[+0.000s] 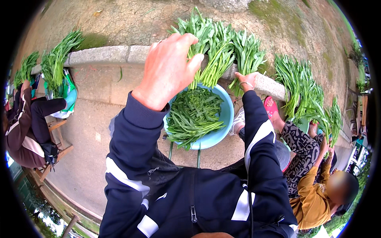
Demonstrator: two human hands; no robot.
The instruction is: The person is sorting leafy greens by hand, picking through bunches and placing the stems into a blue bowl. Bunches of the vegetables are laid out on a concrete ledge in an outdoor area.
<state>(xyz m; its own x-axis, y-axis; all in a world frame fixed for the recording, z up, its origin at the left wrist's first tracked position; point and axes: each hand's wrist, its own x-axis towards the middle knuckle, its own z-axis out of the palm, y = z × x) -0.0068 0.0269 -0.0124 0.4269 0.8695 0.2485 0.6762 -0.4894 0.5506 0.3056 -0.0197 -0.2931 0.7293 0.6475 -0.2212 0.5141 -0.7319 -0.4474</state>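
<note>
Left hand [168, 69] hovers, fingers parted, at left of greens bundle [198, 29] pointing bodyward; right hand [246, 79] grasps second bundle [249, 51].

A: Which inscriptions can you read here?
B: You can read none. On the dark patterned trousers [298, 146], right of the frame, you see pale letter-like shapes, but they resolve into no words or numbers.
</note>
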